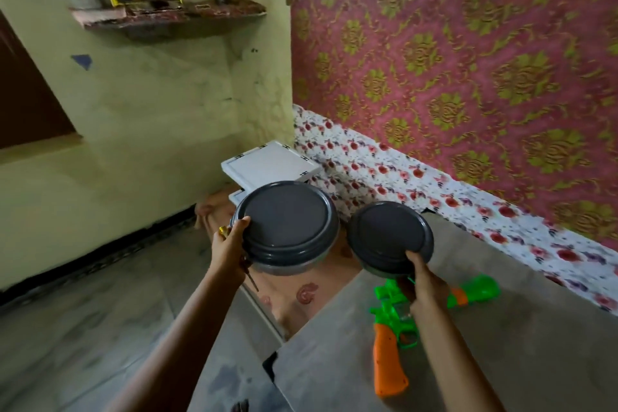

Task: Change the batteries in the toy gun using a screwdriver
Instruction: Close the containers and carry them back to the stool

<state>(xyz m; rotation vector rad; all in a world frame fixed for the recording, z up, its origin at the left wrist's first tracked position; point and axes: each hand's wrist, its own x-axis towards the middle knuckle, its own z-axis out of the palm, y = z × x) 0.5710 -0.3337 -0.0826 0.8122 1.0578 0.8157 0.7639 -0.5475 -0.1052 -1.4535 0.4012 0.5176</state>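
A green toy gun (398,314) with an orange grip lies on the grey sheet at the lower right, partly hidden by my right arm. My left hand (230,244) holds a large round container with a dark grey lid (287,224) by its left rim. The same hand also holds a screwdriver (223,231); its yellow handle shows above the fingers and its shaft sticks out below. My right hand (423,274) grips the near rim of a smaller round container with a grey lid (388,234), held above the gun.
A white box (271,165) stands behind the large container in the corner. A floral cloth (434,191) runs along the pink patterned wall. The grey sheet (501,344) covers the surface under the gun. A shelf (167,17) hangs on the yellow-green wall at the upper left.
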